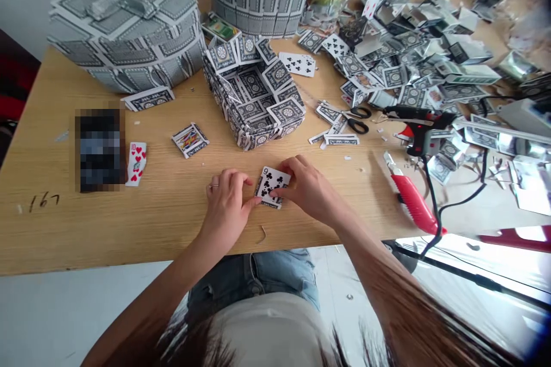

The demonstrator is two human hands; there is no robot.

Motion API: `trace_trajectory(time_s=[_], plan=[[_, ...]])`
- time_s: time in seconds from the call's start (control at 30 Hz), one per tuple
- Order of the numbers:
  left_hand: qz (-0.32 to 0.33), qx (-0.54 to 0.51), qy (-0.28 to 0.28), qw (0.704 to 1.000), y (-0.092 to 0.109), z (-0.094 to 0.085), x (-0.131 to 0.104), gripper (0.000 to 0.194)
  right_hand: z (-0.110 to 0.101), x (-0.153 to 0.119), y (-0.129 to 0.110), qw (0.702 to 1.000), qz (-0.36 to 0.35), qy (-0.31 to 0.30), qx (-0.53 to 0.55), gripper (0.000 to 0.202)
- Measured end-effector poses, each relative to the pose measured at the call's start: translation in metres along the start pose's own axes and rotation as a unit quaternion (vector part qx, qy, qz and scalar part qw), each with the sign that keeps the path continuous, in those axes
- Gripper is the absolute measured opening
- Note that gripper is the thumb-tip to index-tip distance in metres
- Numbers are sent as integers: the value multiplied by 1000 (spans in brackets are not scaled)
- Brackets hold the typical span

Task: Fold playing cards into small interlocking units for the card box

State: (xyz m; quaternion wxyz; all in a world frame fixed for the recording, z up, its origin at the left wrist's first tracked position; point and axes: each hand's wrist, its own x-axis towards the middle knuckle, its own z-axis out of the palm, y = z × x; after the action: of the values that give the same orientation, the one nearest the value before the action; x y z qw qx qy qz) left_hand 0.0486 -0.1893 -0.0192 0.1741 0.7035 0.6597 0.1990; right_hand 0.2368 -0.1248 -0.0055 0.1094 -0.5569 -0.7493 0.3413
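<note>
A nine of clubs playing card (267, 182) lies at the table's front, with patterned card edges showing around it like a folded piece. My right hand (312, 189) pinches its right side, thumb on the face and fingers behind the far edge. At the lower left corner the thumb of my left hand (228, 200) touches the card; its index finger is held apart from the thumb, off the card. Left of my hands rests a folded card square (190, 140) with a picture face. Beyond them stands an open basket woven from folded cards (275, 114).
Two larger woven card baskets, one bulky (133, 51) and one round (267, 14), stand behind. Scissors (359, 120), a glue gun (419, 126) and a red cutter (413, 200) lie right, before a heap of cards (396, 74). A ten of hearts (136, 163) lies left.
</note>
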Motion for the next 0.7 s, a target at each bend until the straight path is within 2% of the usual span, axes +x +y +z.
trace_trajectory(time_s=[0.07, 0.17, 0.27, 0.37, 0.43, 0.5, 0.57, 0.7], plan=[[-3, -43, 14, 999, 0, 1, 0, 27, -2, -4, 6, 999, 2, -21, 39, 26], [-21, -189, 19, 982, 1, 1, 1, 26, -2, -11, 9, 983, 29, -36, 175, 31], [-65, -380, -29, 922, 7, 0, 4, 30, 7, -19, 5, 936, 67, -27, 344, 41], [-106, -472, -59, 873, 16, -1, 8, 31, 20, -27, -1, 904, 81, -7, 420, 46], [-114, -483, -54, 867, 19, -2, 12, 31, 23, -32, 0, 906, 59, -5, 420, 47], [-113, -482, -53, 867, 18, -4, 18, 31, 20, -35, 6, 912, 6, -7, 410, 47], [-115, -483, -73, 865, 16, -8, 24, 33, 11, -38, 13, 924, -55, 23, 378, 41], [-110, -487, -159, 852, 10, -14, 39, 41, -6, -41, 23, 954, -199, 125, 184, 26]])
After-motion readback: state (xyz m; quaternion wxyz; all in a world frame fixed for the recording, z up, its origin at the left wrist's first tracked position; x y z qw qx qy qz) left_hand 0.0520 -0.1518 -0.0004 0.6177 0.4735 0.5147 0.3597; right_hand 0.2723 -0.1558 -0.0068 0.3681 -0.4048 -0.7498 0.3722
